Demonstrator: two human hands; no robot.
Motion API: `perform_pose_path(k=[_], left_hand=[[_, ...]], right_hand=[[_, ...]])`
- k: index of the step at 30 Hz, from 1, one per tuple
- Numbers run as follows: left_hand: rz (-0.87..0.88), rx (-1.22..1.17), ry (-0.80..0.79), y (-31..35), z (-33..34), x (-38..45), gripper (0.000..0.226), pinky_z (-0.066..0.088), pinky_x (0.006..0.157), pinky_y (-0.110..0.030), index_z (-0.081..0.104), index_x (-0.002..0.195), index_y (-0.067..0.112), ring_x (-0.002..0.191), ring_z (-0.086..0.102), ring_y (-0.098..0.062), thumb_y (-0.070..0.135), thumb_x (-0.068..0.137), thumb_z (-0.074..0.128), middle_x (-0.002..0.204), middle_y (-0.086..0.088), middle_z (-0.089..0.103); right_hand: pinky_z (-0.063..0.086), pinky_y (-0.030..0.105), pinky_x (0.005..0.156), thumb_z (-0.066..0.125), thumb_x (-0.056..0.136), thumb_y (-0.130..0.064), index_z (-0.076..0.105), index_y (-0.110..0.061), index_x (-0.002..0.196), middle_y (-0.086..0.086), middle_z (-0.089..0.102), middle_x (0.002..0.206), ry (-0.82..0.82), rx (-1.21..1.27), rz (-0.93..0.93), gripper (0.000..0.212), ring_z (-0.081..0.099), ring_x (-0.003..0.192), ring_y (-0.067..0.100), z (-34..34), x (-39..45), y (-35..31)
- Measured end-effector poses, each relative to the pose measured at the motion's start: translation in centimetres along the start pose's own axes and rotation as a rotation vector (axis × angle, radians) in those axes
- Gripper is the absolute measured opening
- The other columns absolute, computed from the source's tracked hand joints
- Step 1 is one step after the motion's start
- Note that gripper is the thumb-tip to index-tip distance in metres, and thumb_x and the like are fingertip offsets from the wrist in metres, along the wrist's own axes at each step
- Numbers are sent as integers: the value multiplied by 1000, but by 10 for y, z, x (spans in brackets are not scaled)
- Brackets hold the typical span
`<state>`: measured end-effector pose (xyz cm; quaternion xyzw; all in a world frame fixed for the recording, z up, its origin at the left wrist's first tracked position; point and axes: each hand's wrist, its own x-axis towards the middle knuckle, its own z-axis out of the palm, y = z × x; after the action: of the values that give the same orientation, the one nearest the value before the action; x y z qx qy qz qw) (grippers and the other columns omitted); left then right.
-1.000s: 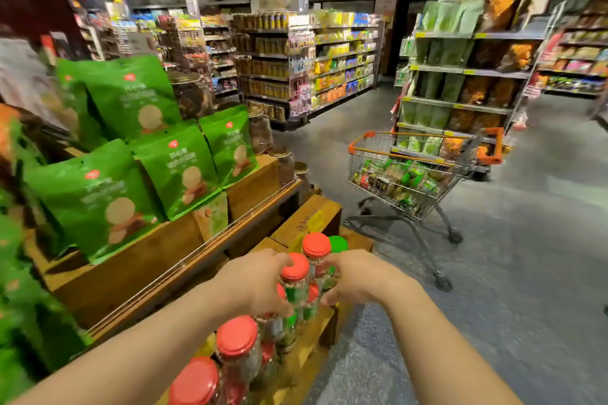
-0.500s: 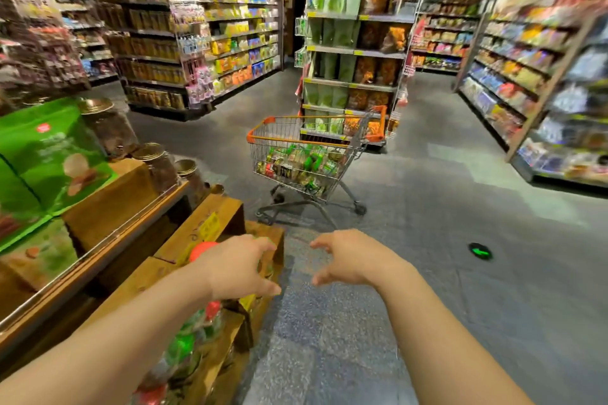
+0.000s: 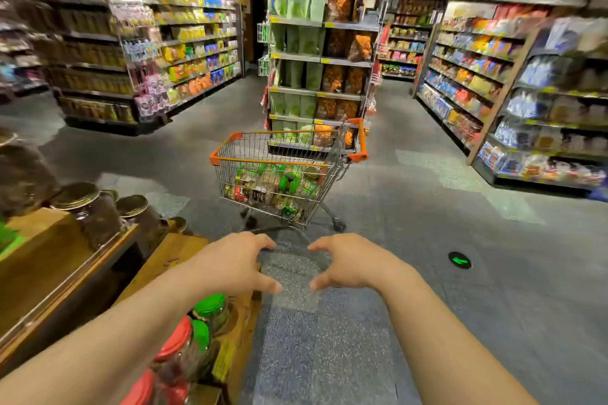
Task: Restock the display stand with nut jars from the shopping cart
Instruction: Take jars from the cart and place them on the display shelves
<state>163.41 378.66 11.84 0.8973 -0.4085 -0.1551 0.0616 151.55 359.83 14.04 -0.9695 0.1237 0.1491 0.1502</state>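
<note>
Down in the head view, both arms reach forward over the grey floor [image 3: 411,240], the left hand [image 3: 235,265] and right hand [image 3: 350,265] held side by side with a gap between them. Each hand's fingers are loosely spread and bent inward, and neither holds anything.

Straight ahead of the hands, a little way off, stands the shopping cart [image 3: 286,174], a wire basket with orange corner trim and an orange handle. It is loaded with packaged goods and green-capped containers heaped in the bottom of the basket; through the mesh I cannot tell which of them are nut jars.

At lower left runs the wooden display stand [image 3: 171,256]. On its low front step, under the left forearm, sit nut jars [image 3: 210,309] with green and red lids, packed close together. On the upper level further left stand large dark jars with gold lids [image 3: 88,207].

Behind the cart rises a tall shelf rack [image 3: 320,76] of green and orange bags. Long shelving aisles run along both sides. A green arrow marker [image 3: 459,260] lies on the floor to the right of the right hand.
</note>
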Motion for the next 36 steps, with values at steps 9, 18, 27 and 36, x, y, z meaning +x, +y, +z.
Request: perform_pose_path(k=[9,18,27,36], left_hand=[[44,-25,-5,-78,-57,111,90,47,107,-38,41,150,34,133,51,-18,72,74,73,149,6,49],[69,2,-68,-107,-75,210,93,46,108,-39,42,149,34,134,50,-17,78,72,70,149,7,50],[44,48,5,-98,-109,353,88,46,106,-38,44,148,33,132,51,-18,74,74,71,148,4,52],[-56,52,99,-89,-170,502,85,45,106,-33,46,148,34,130,54,-18,74,76,69,143,2,56]], right_hand=[[41,35,109,82,82,-47,44,-34,152,-3,45,157,83,147,95,81,46,141,22,-67,130,8],[40,37,106,82,82,-47,46,-35,150,2,44,157,115,299,165,78,44,142,24,-106,218,58],[42,33,105,81,83,-45,46,-33,151,0,45,156,130,277,26,77,53,129,21,-163,334,122],[43,29,103,83,81,-48,49,-34,149,0,53,149,127,235,-93,77,52,133,18,-256,470,204]])
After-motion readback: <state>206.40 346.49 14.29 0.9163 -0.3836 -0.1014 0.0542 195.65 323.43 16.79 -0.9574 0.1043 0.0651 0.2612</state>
